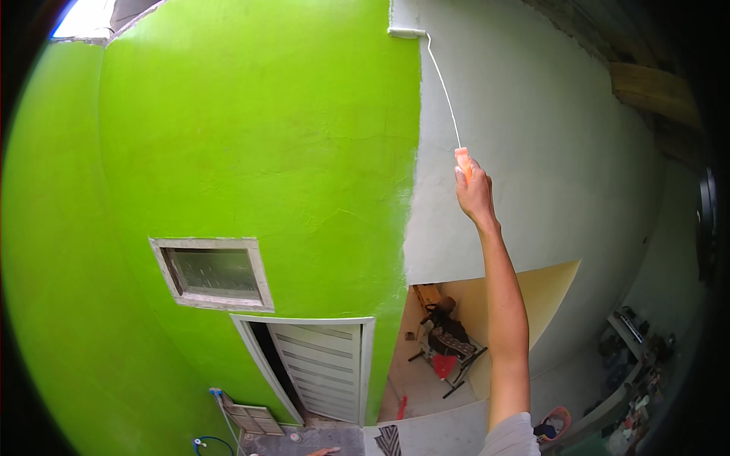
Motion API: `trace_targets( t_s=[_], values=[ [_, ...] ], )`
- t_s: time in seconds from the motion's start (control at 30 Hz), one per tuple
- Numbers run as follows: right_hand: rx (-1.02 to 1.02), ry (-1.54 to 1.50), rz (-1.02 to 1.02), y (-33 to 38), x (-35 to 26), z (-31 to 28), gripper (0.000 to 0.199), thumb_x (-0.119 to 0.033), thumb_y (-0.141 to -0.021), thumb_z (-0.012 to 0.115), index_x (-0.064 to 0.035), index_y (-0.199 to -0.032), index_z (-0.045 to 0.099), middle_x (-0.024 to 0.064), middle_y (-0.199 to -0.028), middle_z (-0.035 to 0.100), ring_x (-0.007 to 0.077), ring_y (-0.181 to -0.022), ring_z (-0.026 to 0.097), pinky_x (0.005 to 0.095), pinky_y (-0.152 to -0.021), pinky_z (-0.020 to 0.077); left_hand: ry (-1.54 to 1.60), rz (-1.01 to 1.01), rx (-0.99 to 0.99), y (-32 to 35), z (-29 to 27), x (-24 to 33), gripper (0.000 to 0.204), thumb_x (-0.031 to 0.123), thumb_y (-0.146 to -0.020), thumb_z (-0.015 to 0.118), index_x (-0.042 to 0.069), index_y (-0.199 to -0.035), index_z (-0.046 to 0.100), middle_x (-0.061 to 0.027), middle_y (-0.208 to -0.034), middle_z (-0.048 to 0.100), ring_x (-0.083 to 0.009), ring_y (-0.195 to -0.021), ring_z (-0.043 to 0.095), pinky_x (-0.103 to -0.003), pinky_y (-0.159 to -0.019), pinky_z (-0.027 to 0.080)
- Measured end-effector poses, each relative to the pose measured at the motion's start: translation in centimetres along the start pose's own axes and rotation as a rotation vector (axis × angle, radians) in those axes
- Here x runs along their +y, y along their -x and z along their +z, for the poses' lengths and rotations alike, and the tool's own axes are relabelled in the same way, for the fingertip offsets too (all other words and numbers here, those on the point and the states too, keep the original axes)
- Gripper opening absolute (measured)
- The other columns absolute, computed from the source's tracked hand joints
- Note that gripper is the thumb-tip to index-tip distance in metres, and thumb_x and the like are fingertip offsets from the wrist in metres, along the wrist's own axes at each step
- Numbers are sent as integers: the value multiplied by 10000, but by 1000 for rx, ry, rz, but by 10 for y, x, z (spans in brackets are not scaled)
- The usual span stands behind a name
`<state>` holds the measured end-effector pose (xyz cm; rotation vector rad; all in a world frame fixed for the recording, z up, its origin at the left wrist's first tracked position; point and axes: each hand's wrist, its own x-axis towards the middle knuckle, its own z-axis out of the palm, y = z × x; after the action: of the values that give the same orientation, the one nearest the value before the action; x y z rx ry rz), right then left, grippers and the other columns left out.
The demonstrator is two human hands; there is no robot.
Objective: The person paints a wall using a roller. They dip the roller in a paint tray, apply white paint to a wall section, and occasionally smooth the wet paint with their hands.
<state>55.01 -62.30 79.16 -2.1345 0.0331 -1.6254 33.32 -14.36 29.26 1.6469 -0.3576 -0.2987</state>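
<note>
Paint roller, white, on thin wire frame with orange handle: handle clasped in closed fist of right hand, arm raised; roller head well above and left of the hand, against the top of the wall where the green wall meets the pale wall. Left hand: only fingertips visible, grip undeterminable.

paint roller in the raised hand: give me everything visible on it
The paint roller has an orange grip, a thin, long white wire frame that curves slightly, and a short white roller sleeve at the top. The right hand is closed around the grip, arm stretched high. The sleeve lies roughly level against the wall, high up, right at the boundary between the bright green paint and the pale, whitish area. Its nap and paint load are too small to tell.
</note>
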Motion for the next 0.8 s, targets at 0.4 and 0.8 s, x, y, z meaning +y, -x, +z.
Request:
trace_targets(
  t_s=[0.4, 0.8],
  values=[
    [-10, 88, 6, -110, -38, -2, 364, -238, -956, 579, 34, -1193, 627, 190, -834, 687, 338, -812, 678, 439, -784, 513, -209, -77, 12, -2, -2, 14, 428, 179, -919, 740, 155, -1333, 635, -89, -971, 699, -156, -865, 615, -337, -789, 532],
    [-57, 30, 67, -133, -40, 5, 297, -213, -943, 591, 60, -1052, 626, 276, -940, 686, 443, -931, 664, 493, -839, 515, -187, -23, 61, 2, 7, 6, 436, 136, -904, 749, 155, -1324, 634, -82, -948, 671, -162, -857, 607, -331, -809, 532]
  ],
)
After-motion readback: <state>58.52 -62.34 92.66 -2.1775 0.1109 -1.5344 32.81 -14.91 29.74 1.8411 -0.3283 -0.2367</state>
